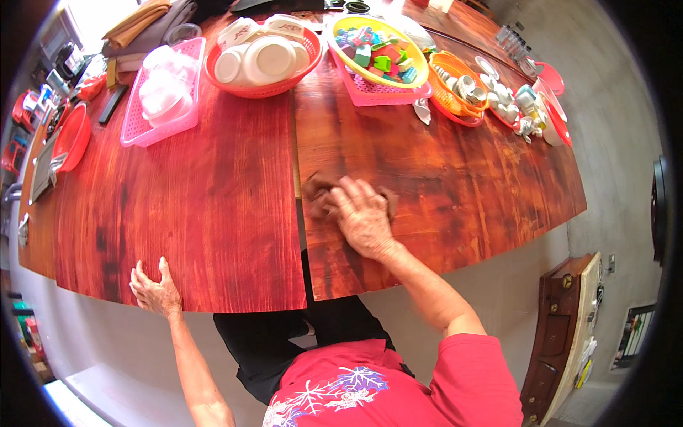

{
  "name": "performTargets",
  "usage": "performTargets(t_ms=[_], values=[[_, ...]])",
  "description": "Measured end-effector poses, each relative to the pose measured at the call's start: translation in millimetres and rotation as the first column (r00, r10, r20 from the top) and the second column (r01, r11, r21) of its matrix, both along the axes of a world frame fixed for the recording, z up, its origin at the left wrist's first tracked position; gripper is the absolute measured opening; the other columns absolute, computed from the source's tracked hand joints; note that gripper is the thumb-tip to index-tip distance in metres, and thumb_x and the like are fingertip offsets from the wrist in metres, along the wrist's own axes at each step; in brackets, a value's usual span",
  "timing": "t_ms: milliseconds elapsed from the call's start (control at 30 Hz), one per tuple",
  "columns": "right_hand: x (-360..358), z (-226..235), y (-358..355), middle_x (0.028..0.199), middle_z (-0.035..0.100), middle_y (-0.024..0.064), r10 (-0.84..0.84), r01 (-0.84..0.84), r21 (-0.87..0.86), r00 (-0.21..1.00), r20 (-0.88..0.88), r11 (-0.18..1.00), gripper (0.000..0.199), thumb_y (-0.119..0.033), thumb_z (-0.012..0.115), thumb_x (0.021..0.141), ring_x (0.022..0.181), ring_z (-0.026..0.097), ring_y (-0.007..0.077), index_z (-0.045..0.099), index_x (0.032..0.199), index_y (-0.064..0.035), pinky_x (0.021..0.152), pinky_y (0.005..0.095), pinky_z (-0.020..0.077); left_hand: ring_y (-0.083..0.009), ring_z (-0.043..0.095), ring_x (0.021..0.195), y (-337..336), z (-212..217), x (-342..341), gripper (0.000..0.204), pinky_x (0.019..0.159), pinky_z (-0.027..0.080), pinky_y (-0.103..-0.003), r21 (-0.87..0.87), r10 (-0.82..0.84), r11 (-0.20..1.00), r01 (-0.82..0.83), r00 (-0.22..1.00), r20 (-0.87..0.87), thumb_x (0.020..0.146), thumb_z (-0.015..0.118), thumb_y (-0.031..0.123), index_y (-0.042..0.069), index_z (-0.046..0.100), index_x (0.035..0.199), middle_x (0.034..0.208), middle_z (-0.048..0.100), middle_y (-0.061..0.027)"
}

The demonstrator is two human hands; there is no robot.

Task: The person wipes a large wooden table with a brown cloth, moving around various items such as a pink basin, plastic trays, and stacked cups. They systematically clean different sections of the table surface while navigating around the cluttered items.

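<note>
My right hand [364,219] presses down on a crumpled brown cloth [321,196]. The cloth lies on the right panel of the reddish-brown wooden table [441,178], close to the gap between the two panels, and bunches out on both sides of the fingers. On the left panel, near its front edge, rests my left hand [155,288]. Its fingers are spread on the wood and nothing is in them.
Along the far side stand a pink basket [131,135], a red basket of white bowls [263,91], a yellow basket of colourful blocks [423,60] and an orange basket of cups [455,107]. A red basin [72,139] sits far left. A wooden cabinet [558,334] stands right.
</note>
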State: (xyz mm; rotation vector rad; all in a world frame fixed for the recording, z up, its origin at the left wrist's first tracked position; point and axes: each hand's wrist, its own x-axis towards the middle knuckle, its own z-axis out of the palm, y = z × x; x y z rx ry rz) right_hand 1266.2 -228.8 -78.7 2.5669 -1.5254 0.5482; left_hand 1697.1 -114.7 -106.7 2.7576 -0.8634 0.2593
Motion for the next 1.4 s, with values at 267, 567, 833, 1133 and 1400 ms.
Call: performTargets(t_ms=[267, 567, 833, 1133, 1400], values=[[-144, -20, -70, 0.125, 0.046, 0.0151, -0.688, 0.689, 0.006, 0.725, -0.02, 0.725, 0.052, -0.028, 0.059, 0.086, 0.114, 0.047, 0.0368, 0.047, 0.133, -0.0108, 0.091, 0.0546, 0.0416, -0.028, 0.031, 0.141, -1, 5, -2, 0.065, 0.112, 0.026, -0.051, 0.033, 0.029, 0.999, -0.028, 0.999, -0.022, 0.086, 0.058, 0.062, 0.024, 0.048, 0.138, 0.148, 0.038, -0.0049], [-43, -26, -141, 0.12, 0.05, 0.014, -0.635, 0.634, -0.076, 0.772, 0.001, 0.77, 0.035, -0.025, 0.052, 0.085, 0.108, 0.05, 0.0367, 0.057, 0.115, -0.0085, 0.084, 0.0541, 0.0451, -0.0262, 0.032, 0.139, -1, 6, -8, 0.064, 0.112, 0.026, -0.05, 0.036, 0.02, 0.999, -0.02, 1.0, -0.013, 0.087, 0.058, 0.06, 0.022, 0.046, 0.138, 0.147, 0.039, -0.0054], [91, -20, -137, 0.13, 0.047, 0.0107, -0.239, 0.241, -0.008, 0.967, 0.082, 0.971, 0.055, -0.029, 0.061, 0.082, 0.111, 0.047, 0.0334, 0.051, 0.133, -0.0118, 0.088, 0.049, 0.0441, -0.0274, 0.033, 0.139, -5, 1, -7, 0.064, 0.11, 0.026, -0.053, 0.01, 0.01, 1.0, -0.01, 1.0, -0.004, 0.087, 0.058, 0.061, 0.023, 0.046, 0.138, 0.147, 0.039, -0.007], [33, -2, 1, 0.126, 0.045, 0.0143, -0.028, 0.027, 0.011, 0.983, 0.18, 1.0, 0.056, -0.022, 0.062, 0.083, 0.109, 0.046, 0.031, 0.049, 0.133, -0.0029, 0.087, 0.0441, 0.0398, -0.0267, 0.038, 0.136, 0, -1, 6, 0.065, 0.107, 0.029, -0.054, 0.03, -0.006, 1.0, 0.005, 0.998, 0.056, 0.088, 0.052, 0.066, 0.024, 0.048, 0.137, 0.145, 0.044, -0.0042], [-103, -5, 87, 0.146, 0.038, 0.011, -0.435, 0.441, 0.025, 0.893, -0.112, 0.897, 0.067, -0.029, 0.065, 0.08, 0.133, 0.035, 0.03, 0.044, 0.14, -0.006, 0.1, 0.0463, 0.0302, -0.0273, 0.045, 0.129, -1, -2, 11, 0.065, 0.103, 0.036, -0.05, 0.015, -0.023, 1.0, 0.021, 0.997, 0.077, 0.087, 0.051, 0.068, 0.023, 0.053, 0.133, 0.139, 0.05, -0.0057]])
